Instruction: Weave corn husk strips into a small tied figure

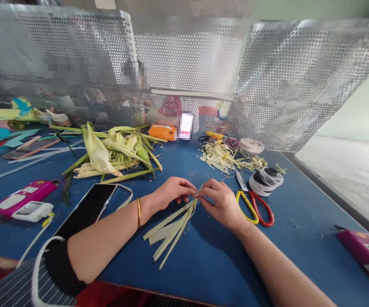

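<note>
Left hand [171,191]: thumb and fingers are pinching the gathered end of the husk strips [165,231].
Husk strips: fanning out over the blue table [123,260], below the 2 hands.
Right hand [221,200]: thumb and fingers are clamping the same end.
Scissors [252,198]: lying beside the right hand.

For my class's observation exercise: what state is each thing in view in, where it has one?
Left hand: pinching, at strips' gathered end
Right hand: pinching there too
Pale strips: gathered at one end, fanned at the other
Scissors: lying down, handle loops apart
Black phone: lying flat, screen dark
Small screen: upright, lit
Spool: wound with white thread
Husks: heaped
</note>
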The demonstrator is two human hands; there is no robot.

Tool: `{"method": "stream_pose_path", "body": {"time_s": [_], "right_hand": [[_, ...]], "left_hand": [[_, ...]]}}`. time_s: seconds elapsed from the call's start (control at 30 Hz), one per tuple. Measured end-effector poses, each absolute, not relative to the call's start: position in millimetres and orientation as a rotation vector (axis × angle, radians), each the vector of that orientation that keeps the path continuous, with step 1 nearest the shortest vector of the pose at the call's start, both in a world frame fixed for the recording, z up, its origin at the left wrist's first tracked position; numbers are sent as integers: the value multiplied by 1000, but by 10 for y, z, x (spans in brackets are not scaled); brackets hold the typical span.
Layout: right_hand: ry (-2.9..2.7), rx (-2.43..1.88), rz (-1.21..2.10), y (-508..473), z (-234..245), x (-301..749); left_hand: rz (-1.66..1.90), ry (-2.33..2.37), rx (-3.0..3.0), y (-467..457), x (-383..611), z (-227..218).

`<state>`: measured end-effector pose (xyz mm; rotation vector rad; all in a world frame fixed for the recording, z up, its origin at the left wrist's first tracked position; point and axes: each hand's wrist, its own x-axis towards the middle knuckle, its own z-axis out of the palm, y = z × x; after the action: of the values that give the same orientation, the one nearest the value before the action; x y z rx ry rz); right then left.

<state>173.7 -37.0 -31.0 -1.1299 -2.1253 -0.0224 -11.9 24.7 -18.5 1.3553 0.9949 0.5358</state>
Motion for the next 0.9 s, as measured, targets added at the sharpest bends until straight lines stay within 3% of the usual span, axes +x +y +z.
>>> {"method": "stream_pose_path", "body": {"time_s": [0.2,0.57,0.9], "right_hand": [[-2147,-1148,53,-367,-322,1734],[-1733,-1376,672,-280,-403,1712],[-1845,-1509,630,-287,-446,1654]], "left_hand": [[532,971,1364,251,-149,-190],[606,984,1535,211,-88,-248],[744,1073,2030,178,-81,-299]]}}
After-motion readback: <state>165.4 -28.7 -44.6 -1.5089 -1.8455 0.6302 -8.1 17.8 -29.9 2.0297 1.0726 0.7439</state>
